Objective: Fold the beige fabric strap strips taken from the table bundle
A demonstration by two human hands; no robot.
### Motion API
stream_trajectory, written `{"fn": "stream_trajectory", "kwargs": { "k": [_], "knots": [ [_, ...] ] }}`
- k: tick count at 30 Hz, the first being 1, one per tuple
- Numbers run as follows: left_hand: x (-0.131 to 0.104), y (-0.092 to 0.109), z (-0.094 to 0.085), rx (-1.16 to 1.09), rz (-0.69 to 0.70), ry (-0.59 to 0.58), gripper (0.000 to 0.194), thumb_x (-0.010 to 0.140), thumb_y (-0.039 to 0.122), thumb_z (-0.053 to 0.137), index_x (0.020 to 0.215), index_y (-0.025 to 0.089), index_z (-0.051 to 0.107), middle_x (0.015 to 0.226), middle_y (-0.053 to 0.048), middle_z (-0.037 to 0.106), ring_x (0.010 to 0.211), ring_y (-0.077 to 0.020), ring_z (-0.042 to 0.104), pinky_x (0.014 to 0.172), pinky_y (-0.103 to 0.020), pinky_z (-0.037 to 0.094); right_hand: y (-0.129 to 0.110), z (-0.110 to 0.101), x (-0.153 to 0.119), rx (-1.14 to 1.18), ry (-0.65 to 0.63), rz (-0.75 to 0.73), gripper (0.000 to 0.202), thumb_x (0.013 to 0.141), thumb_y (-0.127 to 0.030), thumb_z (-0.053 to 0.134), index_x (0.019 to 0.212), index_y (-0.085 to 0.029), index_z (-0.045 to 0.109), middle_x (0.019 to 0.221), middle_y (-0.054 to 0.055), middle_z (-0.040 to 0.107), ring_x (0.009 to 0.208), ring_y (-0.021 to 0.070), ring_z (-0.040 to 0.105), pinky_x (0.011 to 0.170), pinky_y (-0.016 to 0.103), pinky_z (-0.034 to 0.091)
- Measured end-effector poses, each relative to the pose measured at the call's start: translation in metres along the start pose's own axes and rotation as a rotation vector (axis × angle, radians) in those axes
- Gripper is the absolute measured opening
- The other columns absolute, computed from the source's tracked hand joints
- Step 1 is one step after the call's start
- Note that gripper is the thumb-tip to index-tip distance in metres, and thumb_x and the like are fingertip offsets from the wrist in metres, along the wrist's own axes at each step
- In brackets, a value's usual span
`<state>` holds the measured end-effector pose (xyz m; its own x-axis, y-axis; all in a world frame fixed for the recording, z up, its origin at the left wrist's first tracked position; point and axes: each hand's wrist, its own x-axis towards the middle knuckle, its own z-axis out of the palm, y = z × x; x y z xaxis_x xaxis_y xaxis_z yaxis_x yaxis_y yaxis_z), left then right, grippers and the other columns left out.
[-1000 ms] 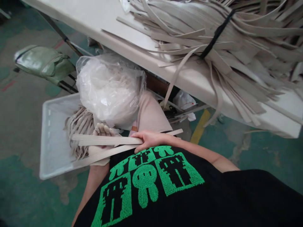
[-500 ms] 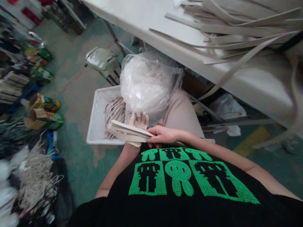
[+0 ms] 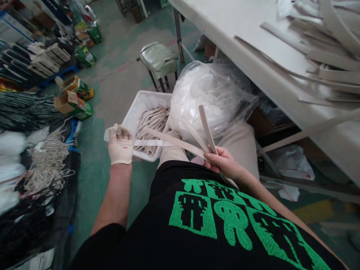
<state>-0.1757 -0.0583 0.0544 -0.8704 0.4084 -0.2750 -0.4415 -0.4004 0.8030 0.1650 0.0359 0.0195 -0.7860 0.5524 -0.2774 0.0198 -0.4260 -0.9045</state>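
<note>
My left hand (image 3: pixel 120 150), in a cream glove, is out at the left with its fingers curled on a thin translucent strip (image 3: pixel 149 143). That strip stretches rightward in front of the bin. My right hand (image 3: pixel 227 164), bare, pinches several flat beige strips (image 3: pixel 207 127) close to my shirt; their free ends fan out upward and to the left. Between the hands, a white plastic bin (image 3: pixel 131 112) holds a heap of similar beige strips (image 3: pixel 153 120). A clear plastic bag (image 3: pixel 202 97) full of white material stands right of the bin.
A white table (image 3: pixel 242 56) with piled beige strips (image 3: pixel 334 56) runs along the right, one strip hanging off it. A green-covered stool (image 3: pixel 158 60) stands beyond the bin. On the left floor are open cartons (image 3: pixel 71 105) and tangled cords (image 3: pixel 46 165).
My left hand has moved away to the left, drawing out the translucent strip. My right hand still grips the beige strips, which now fan apart. The view has shifted.
</note>
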Motion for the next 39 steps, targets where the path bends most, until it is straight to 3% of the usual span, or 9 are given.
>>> {"fn": "stream_trajectory", "kwargs": {
  "k": [8,11,13,17,19,22,27,29,39],
  "knots": [
    [-0.067,-0.076,-0.022,-0.079,-0.528,0.080,0.029,0.099,0.029,0.054,0.076,0.017,0.066,0.070,0.001,0.072,0.069,-0.0095,0.071,0.077,-0.023,0.057,0.001,0.006,0.004,-0.097,0.060,0.091,0.042,0.077,-0.056,0.074,0.066,-0.019,0.057,0.046,-0.005,0.052,0.035,0.0049,0.034,0.034,0.019,0.022],
    [-0.063,-0.070,-0.021,-0.054,-0.580,0.064,0.029,0.101,0.027,0.047,0.085,0.016,0.069,0.081,-0.003,0.076,0.079,-0.0117,0.073,0.082,-0.025,0.057,-0.001,0.006,0.003,-0.144,0.024,0.081,0.041,0.078,-0.055,0.072,0.065,-0.017,0.061,0.056,-0.001,0.061,0.038,0.0052,0.038,0.036,0.021,0.027],
    [-0.046,-0.039,-0.019,-0.040,-0.378,0.088,0.032,0.103,0.024,0.041,0.090,0.017,0.069,0.086,-0.003,0.076,0.083,-0.0108,0.073,0.088,-0.026,0.055,-0.003,0.008,0.003,-0.164,-0.002,0.109,0.043,0.079,-0.055,0.070,0.062,-0.017,0.059,0.052,-0.001,0.058,0.036,0.0052,0.036,0.035,0.021,0.024],
    [-0.010,0.047,-0.019,0.067,0.505,0.040,0.024,0.102,0.018,0.043,0.097,0.015,0.066,0.094,0.002,0.075,0.091,-0.0082,0.070,0.097,-0.025,0.051,-0.001,0.016,0.009,-0.213,0.001,0.167,0.042,0.079,-0.053,0.072,0.062,-0.020,0.054,0.041,-0.006,0.047,0.032,0.0050,0.030,0.033,0.020,0.018],
    [-0.003,0.071,-0.021,0.103,0.673,-0.026,0.024,0.101,0.016,0.044,0.090,0.016,0.065,0.091,0.003,0.074,0.090,-0.0076,0.069,0.095,-0.024,0.051,0.000,0.019,0.012,-0.225,-0.008,0.153,0.040,0.078,-0.052,0.073,0.063,-0.019,0.055,0.043,-0.006,0.049,0.033,0.0055,0.033,0.034,0.020,0.020],
    [-0.007,0.054,-0.025,-0.014,0.360,-0.012,0.027,0.101,0.018,0.046,0.078,0.019,0.060,0.078,0.003,0.070,0.079,-0.0064,0.068,0.087,-0.021,0.053,-0.001,0.020,0.013,-0.242,-0.046,0.133,0.040,0.079,-0.054,0.071,0.065,-0.018,0.061,0.049,-0.002,0.055,0.037,0.0064,0.037,0.036,0.021,0.025],
    [-0.036,-0.045,-0.037,-0.161,-0.415,0.083,0.023,0.099,0.028,0.055,0.083,0.016,0.066,0.076,-0.001,0.073,0.074,-0.0109,0.070,0.082,-0.026,0.056,-0.010,0.013,0.004,-0.359,0.025,0.173,0.044,0.080,-0.060,0.068,0.066,-0.019,0.060,0.045,-0.004,0.049,0.034,0.0061,0.032,0.035,0.022,0.020],
    [-0.046,-0.073,-0.041,-0.203,-0.595,0.110,0.022,0.099,0.028,0.054,0.088,0.016,0.069,0.082,-0.003,0.075,0.076,-0.0109,0.071,0.081,-0.024,0.056,-0.017,0.011,-0.004,-0.415,0.073,0.171,0.041,0.080,-0.060,0.069,0.072,-0.021,0.062,0.043,-0.006,0.044,0.034,0.0072,0.032,0.035,0.022,0.021],
    [-0.044,-0.088,-0.060,-0.035,-0.720,0.038,0.026,0.099,0.029,0.053,0.091,0.013,0.071,0.076,-0.004,0.075,0.067,-0.0122,0.070,0.069,-0.023,0.055,-0.026,0.005,-0.035,-0.535,-0.017,0.139,0.037,0.074,-0.058,0.074,0.072,-0.021,0.072,0.057,0.002,0.057,0.051,0.0156,0.049,0.045,0.028,0.043]
  ]
}}
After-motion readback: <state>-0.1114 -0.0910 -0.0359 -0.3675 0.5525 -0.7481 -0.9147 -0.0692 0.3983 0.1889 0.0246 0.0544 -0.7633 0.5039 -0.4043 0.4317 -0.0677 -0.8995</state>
